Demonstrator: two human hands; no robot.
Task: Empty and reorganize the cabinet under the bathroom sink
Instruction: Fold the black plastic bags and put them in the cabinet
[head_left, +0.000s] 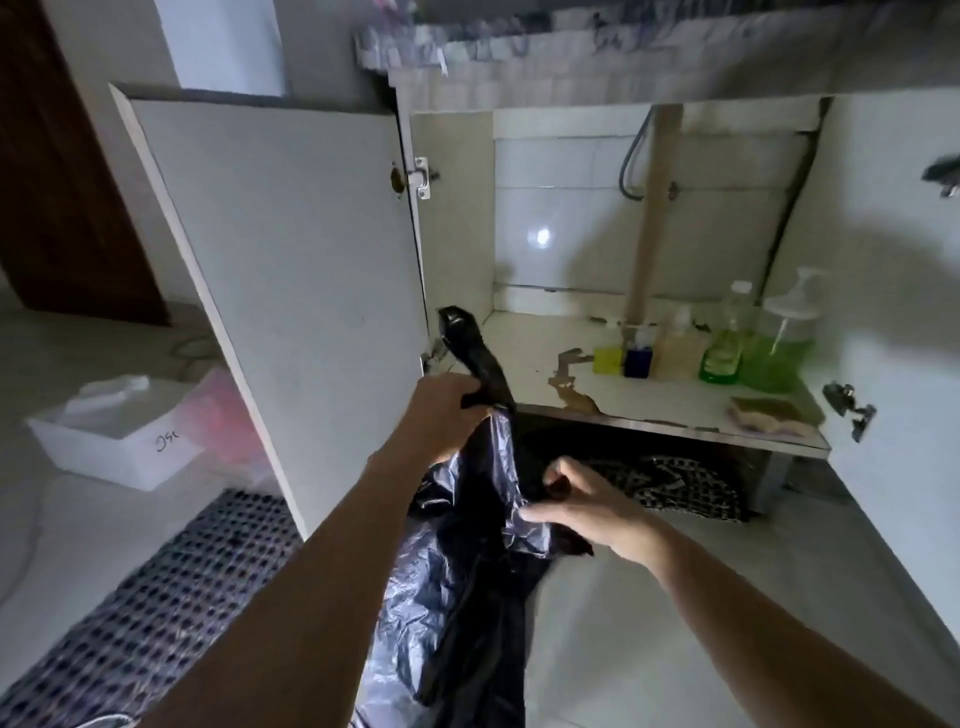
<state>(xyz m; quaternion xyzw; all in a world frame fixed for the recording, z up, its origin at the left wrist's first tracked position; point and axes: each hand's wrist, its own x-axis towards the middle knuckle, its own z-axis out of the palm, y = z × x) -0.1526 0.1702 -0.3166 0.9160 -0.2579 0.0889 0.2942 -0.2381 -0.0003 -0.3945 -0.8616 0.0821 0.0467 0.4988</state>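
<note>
A black plastic bag (457, 582) hangs in front of the open under-sink cabinet. My left hand (439, 415) grips its twisted top end, which sticks up toward the cabinet's left wall. My right hand (587, 512) pinches a fold of the bag lower down on its right side. On the cabinet shelf (530, 343), at the right, stand several bottles: a yellow one (608, 359), a blue one (638, 358), a beige one (678, 348), a small green one (721, 353) and a large green pump bottle (774, 358). A sponge (769, 415) lies at the shelf's front right.
Both cabinet doors stand open, the left door (291, 291) close beside my left arm. A white tub (114, 431) with a pink bag sits on the floor at left, a dark perforated mat (156, 597) before it. A patterned cloth (675, 488) lies under the shelf. A pipe (649, 223) runs down inside.
</note>
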